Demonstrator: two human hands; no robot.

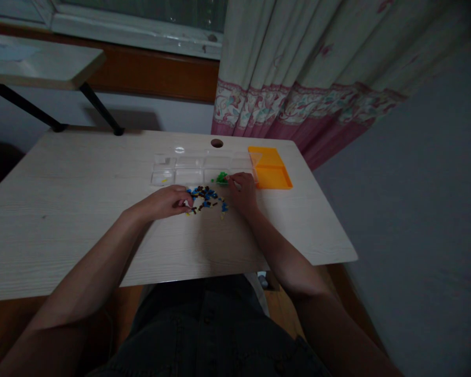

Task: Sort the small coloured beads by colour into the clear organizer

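Observation:
A loose pile of small blue, dark and yellow pieces [207, 199] lies on the pale wooden table [82, 209]. My left hand [169, 202] rests at the pile's left edge, fingers curled with the tips pinched among the pieces. My right hand [241, 189] sits at the pile's right, fingertips pinched at a small heap of green pieces [221, 178] in a compartment of a clear divided tray [188, 168]. A few yellow pieces [164, 180] lie in the tray's left compartment. What each pinch holds is too small to see.
An orange lid or box [270, 167] lies right of the tray. A round cable hole [216, 143] is at the table's far edge. A second table [35, 63] stands at back left, a curtain [298, 78] at back right.

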